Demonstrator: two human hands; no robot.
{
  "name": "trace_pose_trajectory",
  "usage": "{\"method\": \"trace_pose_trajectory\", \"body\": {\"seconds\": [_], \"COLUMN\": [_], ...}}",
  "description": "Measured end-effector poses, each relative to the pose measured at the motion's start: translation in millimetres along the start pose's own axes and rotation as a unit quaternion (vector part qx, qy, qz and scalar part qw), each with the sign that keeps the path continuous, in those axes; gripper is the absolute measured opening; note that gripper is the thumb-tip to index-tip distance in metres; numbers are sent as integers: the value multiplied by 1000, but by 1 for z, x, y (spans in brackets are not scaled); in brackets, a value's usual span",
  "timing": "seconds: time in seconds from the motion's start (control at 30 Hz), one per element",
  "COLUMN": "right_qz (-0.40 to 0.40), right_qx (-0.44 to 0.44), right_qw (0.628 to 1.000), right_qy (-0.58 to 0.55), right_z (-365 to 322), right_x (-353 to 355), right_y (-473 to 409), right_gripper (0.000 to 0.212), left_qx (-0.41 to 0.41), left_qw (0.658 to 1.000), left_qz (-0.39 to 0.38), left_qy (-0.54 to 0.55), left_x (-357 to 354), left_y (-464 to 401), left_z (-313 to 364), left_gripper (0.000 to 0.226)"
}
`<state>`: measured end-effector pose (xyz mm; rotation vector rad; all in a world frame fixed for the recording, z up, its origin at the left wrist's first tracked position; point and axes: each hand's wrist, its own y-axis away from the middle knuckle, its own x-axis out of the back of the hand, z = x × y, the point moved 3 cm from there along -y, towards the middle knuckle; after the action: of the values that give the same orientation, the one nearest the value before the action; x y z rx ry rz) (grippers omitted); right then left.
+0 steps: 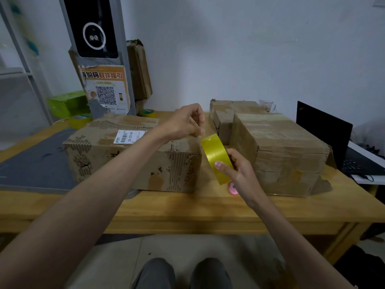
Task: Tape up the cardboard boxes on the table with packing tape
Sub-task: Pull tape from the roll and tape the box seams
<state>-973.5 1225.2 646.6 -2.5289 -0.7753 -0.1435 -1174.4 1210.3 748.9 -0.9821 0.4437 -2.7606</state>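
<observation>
Yellow tape roll (217,158) sits in the right hand (239,174), fingers curled round it, just right of the battered cardboard box (133,151) on the wooden table (187,207); the left hand (185,124) pinches the tape's free end at the box's top right corner; 2 more boxes (277,151) stand to the right.

Read "220-220-040" beside a barcode on the white shipping label (130,137) stuck atop the left cardboard box (133,157). Made out mirrored Chinese characters, apparently 身份码取件指引, heading the orange poster (106,90) on the grey kiosk stand (100,59), above a QR code (105,95). Found the smaller print on both too blurred to read.
</observation>
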Motion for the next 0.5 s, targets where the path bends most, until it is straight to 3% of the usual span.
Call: {"method": "trace_pose_trajectory", "body": {"seconds": [0.23,0.5], "right_qz": [17,58], "right_qx": [21,36], "right_qw": [999,997], "right_qy": [43,39], "right_z": [-5,-5], "right_x": [-8,-13], "right_y": [11,23], "right_gripper": [46,38], "left_qx": [50,95], "left_qw": [999,995], "left_qz": [2,-4], "left_qy": [8,9], "left_x": [-2,-8], "left_y": [8,12], "left_z": [-21,-21], "left_gripper": [37,41]}}
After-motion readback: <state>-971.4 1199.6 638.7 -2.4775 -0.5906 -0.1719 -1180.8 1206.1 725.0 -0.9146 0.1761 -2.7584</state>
